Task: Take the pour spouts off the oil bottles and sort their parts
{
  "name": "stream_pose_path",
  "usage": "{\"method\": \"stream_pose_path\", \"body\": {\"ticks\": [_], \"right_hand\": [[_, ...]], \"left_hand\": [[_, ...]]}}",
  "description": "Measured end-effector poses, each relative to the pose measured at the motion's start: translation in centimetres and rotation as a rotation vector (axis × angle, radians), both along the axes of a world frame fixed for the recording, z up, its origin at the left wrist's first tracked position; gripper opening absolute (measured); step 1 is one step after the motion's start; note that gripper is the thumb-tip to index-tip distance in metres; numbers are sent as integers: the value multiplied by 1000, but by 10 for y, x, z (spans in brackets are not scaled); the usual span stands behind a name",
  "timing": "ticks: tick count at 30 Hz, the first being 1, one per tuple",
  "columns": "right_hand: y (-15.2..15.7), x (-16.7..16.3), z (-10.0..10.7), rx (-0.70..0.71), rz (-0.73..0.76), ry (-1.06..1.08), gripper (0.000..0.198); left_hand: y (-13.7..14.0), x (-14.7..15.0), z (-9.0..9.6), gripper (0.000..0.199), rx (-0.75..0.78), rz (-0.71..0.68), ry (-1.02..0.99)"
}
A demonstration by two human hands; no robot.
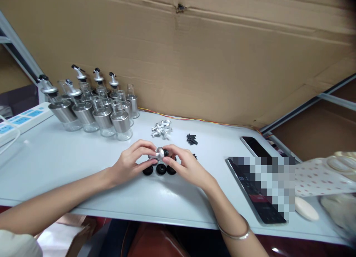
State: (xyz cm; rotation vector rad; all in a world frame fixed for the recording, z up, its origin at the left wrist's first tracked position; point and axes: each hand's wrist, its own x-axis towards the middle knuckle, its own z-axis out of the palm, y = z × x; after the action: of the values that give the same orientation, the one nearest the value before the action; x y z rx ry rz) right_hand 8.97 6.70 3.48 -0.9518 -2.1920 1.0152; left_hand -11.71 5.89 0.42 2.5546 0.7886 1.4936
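Between my two hands is a silver pourer spout [160, 153] with a black ribbed stopper, lying sideways over the table. My left hand [132, 160] pinches its narrow silver end. My right hand [185, 163] grips the wider collar and black stopper end. Just beneath my fingers, several round black stoppers [161, 169] sit on the table, partly covered by my hands. Beyond them lies a pile of silver spout pieces [161, 129]. A small heap of black plastic pieces [191, 139] is to its right, with a few more half hidden behind my right hand.
Several glass bottles with metal sleeves [104, 118] stand at the back left, some topped with pourers. A white power strip [25, 122] runs along the left edge. On the right lie a phone [256, 147], a dark tablet-like device [250, 192] and a white oval object [306, 209]. Cardboard [194, 64] rises behind.
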Motion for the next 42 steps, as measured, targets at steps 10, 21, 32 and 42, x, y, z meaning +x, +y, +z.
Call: {"method": "stream_pose_path", "body": {"ticks": [10,21,32,42], "right_hand": [[1,-1,-3,-120,-9,27,16],[1,1,-6,-100,21,45,43],[-3,-3,-1,-2,-70,24,27],[-10,-12,-10,-97,-26,251,24]], "left_hand": [[10,-7,-2,16,208,-12,161],[10,-12,7,11,332,154,312],[7,-6,10,9,334,267,335],[9,-11,21,39,603,350,316]]}}
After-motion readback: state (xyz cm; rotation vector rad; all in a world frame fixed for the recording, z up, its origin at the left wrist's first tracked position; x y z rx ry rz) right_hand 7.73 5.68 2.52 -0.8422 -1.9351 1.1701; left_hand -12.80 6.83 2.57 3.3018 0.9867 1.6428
